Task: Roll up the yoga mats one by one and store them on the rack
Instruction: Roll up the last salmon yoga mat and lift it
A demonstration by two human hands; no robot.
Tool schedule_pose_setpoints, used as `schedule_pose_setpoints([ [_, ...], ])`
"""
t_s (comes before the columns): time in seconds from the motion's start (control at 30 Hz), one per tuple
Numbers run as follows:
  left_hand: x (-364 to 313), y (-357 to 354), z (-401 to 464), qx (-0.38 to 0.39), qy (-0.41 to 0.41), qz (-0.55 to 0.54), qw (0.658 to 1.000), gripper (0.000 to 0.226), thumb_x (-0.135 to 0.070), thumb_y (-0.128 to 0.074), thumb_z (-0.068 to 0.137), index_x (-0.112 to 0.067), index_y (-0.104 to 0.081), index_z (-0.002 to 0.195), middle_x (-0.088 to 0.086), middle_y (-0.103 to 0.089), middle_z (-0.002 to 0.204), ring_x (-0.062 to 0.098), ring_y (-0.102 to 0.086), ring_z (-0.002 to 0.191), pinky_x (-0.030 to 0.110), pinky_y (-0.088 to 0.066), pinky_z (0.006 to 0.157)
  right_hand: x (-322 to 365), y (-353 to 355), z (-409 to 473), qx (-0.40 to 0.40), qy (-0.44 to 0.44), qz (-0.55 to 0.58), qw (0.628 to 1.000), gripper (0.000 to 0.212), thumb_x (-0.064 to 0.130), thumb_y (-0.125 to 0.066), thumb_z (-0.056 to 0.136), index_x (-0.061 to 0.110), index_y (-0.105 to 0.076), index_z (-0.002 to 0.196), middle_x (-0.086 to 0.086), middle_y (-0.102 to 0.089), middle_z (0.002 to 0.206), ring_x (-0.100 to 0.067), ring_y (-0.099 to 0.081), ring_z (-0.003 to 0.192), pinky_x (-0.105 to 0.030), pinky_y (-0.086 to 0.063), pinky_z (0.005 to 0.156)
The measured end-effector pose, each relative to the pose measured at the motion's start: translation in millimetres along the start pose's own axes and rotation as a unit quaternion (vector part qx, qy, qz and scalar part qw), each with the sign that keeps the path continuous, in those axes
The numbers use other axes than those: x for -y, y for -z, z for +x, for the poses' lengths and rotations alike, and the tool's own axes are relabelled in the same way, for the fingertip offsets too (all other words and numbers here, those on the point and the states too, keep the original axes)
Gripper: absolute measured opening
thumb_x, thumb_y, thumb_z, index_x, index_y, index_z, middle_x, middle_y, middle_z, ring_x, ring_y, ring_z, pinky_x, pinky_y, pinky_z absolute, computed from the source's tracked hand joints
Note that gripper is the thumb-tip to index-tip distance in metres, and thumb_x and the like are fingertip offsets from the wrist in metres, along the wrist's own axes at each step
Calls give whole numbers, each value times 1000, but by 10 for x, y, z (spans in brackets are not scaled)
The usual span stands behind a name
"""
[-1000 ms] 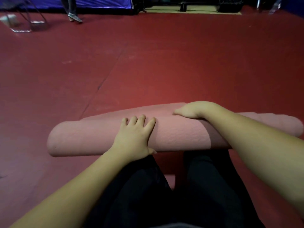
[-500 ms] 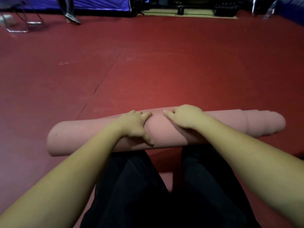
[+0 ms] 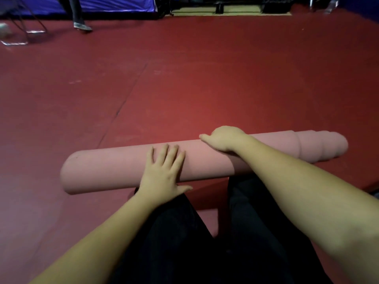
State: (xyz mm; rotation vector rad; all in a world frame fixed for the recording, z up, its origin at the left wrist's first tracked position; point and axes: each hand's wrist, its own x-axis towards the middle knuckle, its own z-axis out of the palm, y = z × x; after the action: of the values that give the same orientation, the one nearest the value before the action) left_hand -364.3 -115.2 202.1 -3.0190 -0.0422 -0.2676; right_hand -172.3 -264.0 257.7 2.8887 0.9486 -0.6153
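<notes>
A pink yoga mat (image 3: 114, 167) lies rolled into a long tube across the red floor, just in front of my knees. Its right end is uneven, with inner layers sticking out in steps. My left hand (image 3: 164, 171) lies flat on top of the roll near its middle, fingers straight and spread. My right hand (image 3: 223, 138) rests over the far side of the roll, right of centre, with its fingers curled over the top edge. No rack is in view.
Red floor (image 3: 205, 78) stretches ahead, with a seam running diagonally on the left. A person's legs and shoe (image 3: 82, 26) stand at the far left, beside a metal frame (image 3: 24, 35). Blue padding and dark equipment line the far edge.
The roll has moved a little away from me and the last flat strip of mat is gone. My left hand went from curled over the roll to flat on top.
</notes>
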Motion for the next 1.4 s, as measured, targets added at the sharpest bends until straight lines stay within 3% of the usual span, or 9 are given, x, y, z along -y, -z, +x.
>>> schedule_pose_setpoints([
  [0.17,-135,-41,48,63,70,40,995,119,-54,-89,49,-15,-30,144,25,-39,148,50,-37,133,72,-27,101,45,66,99,45,-2,19,999,75,62,-22,99,6,-53,138,-16,-46,148,-32,-47,132,-39,-37,104],
  [0.6,-191,476,-33,55,25,33,998,112,-73,-67,55,-21,-31,147,14,-44,141,36,-46,121,61,-35,100,-53,201,-22,155,30,27,987,63,67,-30,83,29,-66,119,-3,-58,136,-24,-55,112,-42,-39,101],
  [0.7,-195,524,-31,81,30,16,996,112,-75,-64,59,-24,-24,150,10,-38,146,33,-41,126,58,-31,104,-40,167,-11,125,29,30,991,61,63,-34,90,25,-64,127,-6,-55,141,-27,-52,122,-42,-37,105],
  [0.9,-25,537,227,150,27,-25,988,117,-80,-65,59,-27,-19,152,4,-38,148,29,-38,130,53,-31,107,3,111,-159,-75,47,13,996,50,51,-33,100,16,-66,113,-11,-65,120,-30,-58,106,-35,-41,77],
  [1.1,163,550,596,240,41,-117,963,115,-78,-73,51,-34,-28,147,-1,-49,140,28,-44,127,48,-39,102,13,-52,-271,-51,30,9,998,73,67,-21,96,15,-59,129,-12,-59,133,-30,-55,121,-39,-42,94],
  [1.17,181,513,629,214,31,-127,968,111,-79,-71,54,-33,-32,147,-3,-47,141,26,-43,129,45,-39,103,10,-70,-228,-51,18,7,999,74,68,-19,94,16,-59,128,-11,-60,132,-30,-55,121,-40,-42,94],
  [1.27,122,354,438,42,20,-131,990,84,-72,-61,65,-22,-54,132,2,-53,131,27,-46,120,43,-41,99,-12,-28,-96,-35,7,-1,999,76,67,-17,94,15,-62,127,-11,-60,133,-30,-55,121,-41,-42,95],
  [1.33,-48,165,121,-107,48,-191,974,46,-53,-57,77,-15,-65,103,6,-59,107,29,-50,98,41,-44,85,-20,19,21,-6,7,0,1000,78,66,-17,96,12,-62,129,-13,-57,138,-31,-53,125,-40,-41,99],
  [1.4,-330,34,-221,-155,83,-301,937,18,-33,-57,84,-16,-61,85,1,-59,88,22,-51,83,37,-42,75,-1,63,116,27,5,12,1000,76,63,-19,98,8,-57,135,-16,-50,145,-32,-49,131,-38,-38,103],
])
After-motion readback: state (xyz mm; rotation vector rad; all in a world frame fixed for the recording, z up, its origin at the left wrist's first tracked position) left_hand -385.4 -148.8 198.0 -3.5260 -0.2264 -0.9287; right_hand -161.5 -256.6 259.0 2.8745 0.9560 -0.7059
